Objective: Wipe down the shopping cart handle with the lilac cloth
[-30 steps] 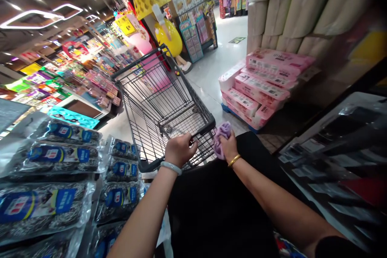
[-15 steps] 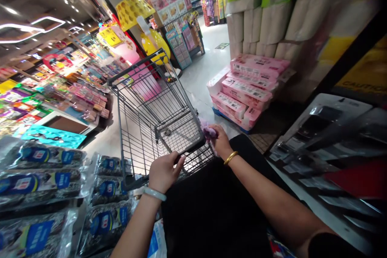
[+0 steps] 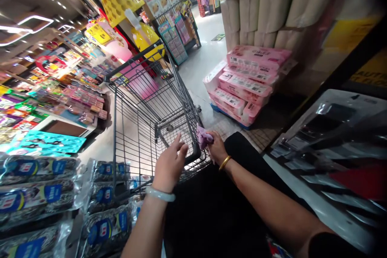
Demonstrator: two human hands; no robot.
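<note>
One purple cloth [image 3: 204, 137] clamped in right grip [image 3: 217, 149]; left grip [image 3: 169, 164] apart over cart [image 3: 163, 120].

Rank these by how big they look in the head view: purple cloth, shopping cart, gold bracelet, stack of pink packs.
Largest to smallest:
1. shopping cart
2. stack of pink packs
3. purple cloth
4. gold bracelet

Looks like dull metal on the dark grey wire shopping cart [image 3: 157, 132]; soft, crumpled and matt on the lilac bunched cloth [image 3: 204, 137]. Gleams like polished metal on the gold ring-shaped bangle [image 3: 224, 163], smooth and glassy on the pale rounded bangle [image 3: 160, 194]. Shines as crinkled clear plastic on the black blue-labelled packs [image 3: 104, 227], as glossy film on the pink oblong packs [image 3: 246, 84].
</note>
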